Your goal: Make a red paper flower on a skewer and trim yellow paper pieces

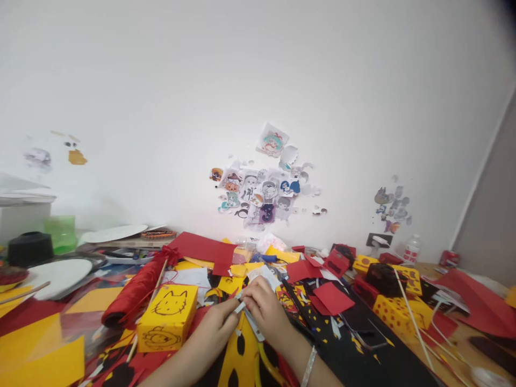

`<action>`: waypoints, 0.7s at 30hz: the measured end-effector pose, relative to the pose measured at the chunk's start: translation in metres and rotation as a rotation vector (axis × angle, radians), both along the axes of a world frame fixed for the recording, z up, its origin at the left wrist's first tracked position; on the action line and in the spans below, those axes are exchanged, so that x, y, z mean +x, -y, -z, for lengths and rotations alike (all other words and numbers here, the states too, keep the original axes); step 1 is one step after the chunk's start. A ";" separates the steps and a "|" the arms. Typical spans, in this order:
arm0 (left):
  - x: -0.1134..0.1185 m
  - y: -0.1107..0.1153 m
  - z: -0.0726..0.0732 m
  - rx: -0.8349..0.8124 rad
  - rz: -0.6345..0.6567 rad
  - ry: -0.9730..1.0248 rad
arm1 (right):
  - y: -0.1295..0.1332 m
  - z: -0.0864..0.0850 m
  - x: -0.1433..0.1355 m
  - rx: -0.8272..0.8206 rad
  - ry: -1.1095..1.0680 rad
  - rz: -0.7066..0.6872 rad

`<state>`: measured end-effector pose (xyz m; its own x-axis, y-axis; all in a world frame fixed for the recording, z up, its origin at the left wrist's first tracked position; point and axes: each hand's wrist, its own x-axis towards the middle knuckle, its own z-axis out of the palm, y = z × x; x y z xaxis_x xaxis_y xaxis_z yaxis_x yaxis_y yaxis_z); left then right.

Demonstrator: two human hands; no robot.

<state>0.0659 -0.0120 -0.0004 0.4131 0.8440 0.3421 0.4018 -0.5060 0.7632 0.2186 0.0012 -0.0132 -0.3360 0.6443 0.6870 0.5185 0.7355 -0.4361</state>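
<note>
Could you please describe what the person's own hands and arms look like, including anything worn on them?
The left hand and right hand are both bare, with no gloves or sleeves in view. A thin, pale, silvery bracelet circles the right wrist; none shows on the left.

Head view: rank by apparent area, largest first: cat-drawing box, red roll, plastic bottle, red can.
1. Cat-drawing box
2. Red roll, longer but narrower
3. Plastic bottle and red can: too close to rank; bottle taller, can wider
</note>
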 end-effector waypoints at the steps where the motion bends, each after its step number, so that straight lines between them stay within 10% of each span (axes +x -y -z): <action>1: -0.001 0.000 0.001 -0.011 0.006 0.030 | 0.000 0.000 0.000 -0.001 -0.011 0.002; 8: -0.007 -0.004 0.012 -0.130 -0.112 0.218 | 0.001 0.002 0.002 0.095 -0.026 0.042; 21: -0.004 -0.005 0.007 -0.215 0.085 0.317 | -0.003 0.008 -0.008 -0.034 -0.258 -0.001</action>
<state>0.0622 -0.0073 -0.0076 0.3866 0.8777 0.2832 0.0924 -0.3424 0.9350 0.2108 0.0039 -0.0212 -0.1531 0.6680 0.7283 0.3858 0.7189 -0.5782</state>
